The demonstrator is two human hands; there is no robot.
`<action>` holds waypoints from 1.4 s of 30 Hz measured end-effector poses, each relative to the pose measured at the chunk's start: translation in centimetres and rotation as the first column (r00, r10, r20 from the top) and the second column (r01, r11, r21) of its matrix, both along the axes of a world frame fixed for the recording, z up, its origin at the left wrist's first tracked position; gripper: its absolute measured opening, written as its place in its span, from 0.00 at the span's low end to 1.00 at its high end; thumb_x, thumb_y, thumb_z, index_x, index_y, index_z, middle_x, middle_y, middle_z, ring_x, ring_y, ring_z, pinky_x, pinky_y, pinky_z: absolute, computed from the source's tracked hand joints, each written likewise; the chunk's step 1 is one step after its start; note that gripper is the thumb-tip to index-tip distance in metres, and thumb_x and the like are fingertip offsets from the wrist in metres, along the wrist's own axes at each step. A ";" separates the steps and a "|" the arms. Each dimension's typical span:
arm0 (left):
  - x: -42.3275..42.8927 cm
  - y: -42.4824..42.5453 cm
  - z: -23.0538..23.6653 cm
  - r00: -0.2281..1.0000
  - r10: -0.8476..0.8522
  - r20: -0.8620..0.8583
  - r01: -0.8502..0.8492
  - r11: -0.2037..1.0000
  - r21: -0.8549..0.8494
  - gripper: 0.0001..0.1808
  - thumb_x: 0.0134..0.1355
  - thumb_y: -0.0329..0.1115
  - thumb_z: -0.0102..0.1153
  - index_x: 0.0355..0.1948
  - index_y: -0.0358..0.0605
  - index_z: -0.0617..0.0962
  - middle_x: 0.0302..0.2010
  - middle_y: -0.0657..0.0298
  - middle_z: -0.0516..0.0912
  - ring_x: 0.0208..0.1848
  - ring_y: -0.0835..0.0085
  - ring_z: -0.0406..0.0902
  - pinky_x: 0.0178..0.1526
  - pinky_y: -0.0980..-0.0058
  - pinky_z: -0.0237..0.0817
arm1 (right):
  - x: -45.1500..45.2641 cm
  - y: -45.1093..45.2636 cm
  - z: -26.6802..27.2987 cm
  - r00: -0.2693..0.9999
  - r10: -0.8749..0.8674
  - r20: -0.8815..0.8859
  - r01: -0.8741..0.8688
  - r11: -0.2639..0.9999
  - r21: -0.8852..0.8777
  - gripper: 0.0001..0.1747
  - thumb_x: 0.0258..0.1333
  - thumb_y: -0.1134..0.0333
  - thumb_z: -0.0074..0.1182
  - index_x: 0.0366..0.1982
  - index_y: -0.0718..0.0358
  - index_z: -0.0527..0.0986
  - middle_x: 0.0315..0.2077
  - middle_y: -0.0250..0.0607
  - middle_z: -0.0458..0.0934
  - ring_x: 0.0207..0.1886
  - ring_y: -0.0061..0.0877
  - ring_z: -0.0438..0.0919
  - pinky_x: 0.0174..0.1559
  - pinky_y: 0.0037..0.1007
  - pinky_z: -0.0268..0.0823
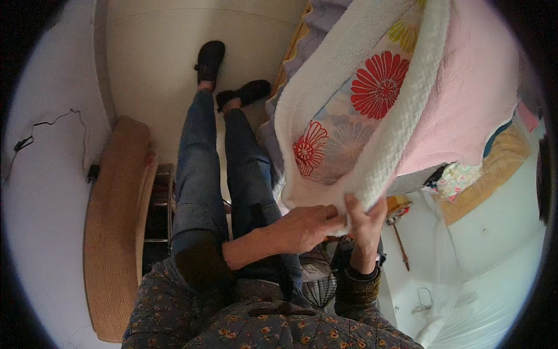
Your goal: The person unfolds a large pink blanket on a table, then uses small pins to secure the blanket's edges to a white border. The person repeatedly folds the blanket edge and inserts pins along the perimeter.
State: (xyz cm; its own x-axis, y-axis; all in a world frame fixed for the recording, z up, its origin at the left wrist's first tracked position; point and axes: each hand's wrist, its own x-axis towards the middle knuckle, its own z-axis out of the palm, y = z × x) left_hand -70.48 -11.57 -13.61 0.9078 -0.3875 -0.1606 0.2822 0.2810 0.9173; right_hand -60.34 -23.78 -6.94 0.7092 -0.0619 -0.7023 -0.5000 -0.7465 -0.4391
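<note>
A fleece blanket (320, 72) with a white plush face lies over the bed at the right. Between its white bands shows a cloth with large red, yellow and grey flower prints (380, 87). My left hand (301, 227) comes across from the left and pinches the blanket's near corner. Right beside it, my right hand (364, 222) grips the same corner at the end of a thick white fold, its fingers slightly blurred. A little white fabric shows between and below the hands. Pink bedding (462, 96) spreads to the right of the fold.
A brown woven mat or padded panel (115, 235) leans along the left wall, beside a metal-framed rack (159, 209). A black cable (52, 124) hangs on that wall. Folded floral cloth (460, 179) and a stick-handled item (399, 240) are at the right. Pale floor (152, 52) lies ahead.
</note>
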 end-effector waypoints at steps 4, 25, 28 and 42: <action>0.1 1.2 -0.2 0.981 -0.189 0.043 0.190 0.897 -0.400 0.14 0.61 0.35 0.48 0.47 0.45 0.74 0.43 0.52 0.75 0.43 0.55 0.74 0.45 0.58 0.68 | -1.9 0.4 5.0 0.952 -0.087 0.295 0.132 0.982 -0.138 0.22 0.41 0.74 0.60 0.43 0.68 0.72 0.34 0.34 0.75 0.35 0.23 0.72 0.39 0.27 0.65; 2.0 -4.0 -15.3 0.756 0.169 -0.632 -0.004 0.967 0.254 0.21 0.52 0.35 0.60 0.46 0.38 0.71 0.32 0.47 0.78 0.37 0.50 0.77 0.40 0.60 0.68 | -12.6 -10.8 13.6 0.853 0.508 -0.121 -0.495 0.712 -0.498 0.42 0.31 0.76 0.60 0.57 0.67 0.62 0.51 0.44 0.67 0.52 0.37 0.68 0.55 0.40 0.61; 1.3 -3.3 -15.3 0.743 0.197 -0.640 0.046 0.938 0.342 0.16 0.51 0.33 0.60 0.40 0.41 0.72 0.32 0.50 0.78 0.36 0.50 0.77 0.38 0.59 0.67 | -11.4 -9.0 12.3 0.862 0.499 -0.092 -0.487 0.762 -0.426 0.43 0.29 0.75 0.59 0.56 0.67 0.62 0.50 0.45 0.67 0.50 0.36 0.68 0.54 0.39 0.62; 2.4 -4.0 -12.2 0.716 -0.003 -0.698 0.366 0.853 0.371 0.28 0.51 0.52 0.63 0.45 0.42 0.71 0.30 0.48 0.81 0.34 0.50 0.80 0.38 0.53 0.69 | -14.2 -11.6 13.7 0.847 -0.510 -0.150 0.504 0.860 -0.074 0.59 0.25 0.68 0.69 0.64 0.62 0.51 0.58 0.49 0.62 0.58 0.42 0.66 0.57 0.47 0.62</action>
State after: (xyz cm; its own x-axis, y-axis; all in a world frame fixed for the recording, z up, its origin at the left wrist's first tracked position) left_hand -68.12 -15.59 -25.83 0.4126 -0.2498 -0.8760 0.8504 -0.2390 0.4687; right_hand -74.59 -35.38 6.71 0.4527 -0.4059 -0.7939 -0.8732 -0.3821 -0.3026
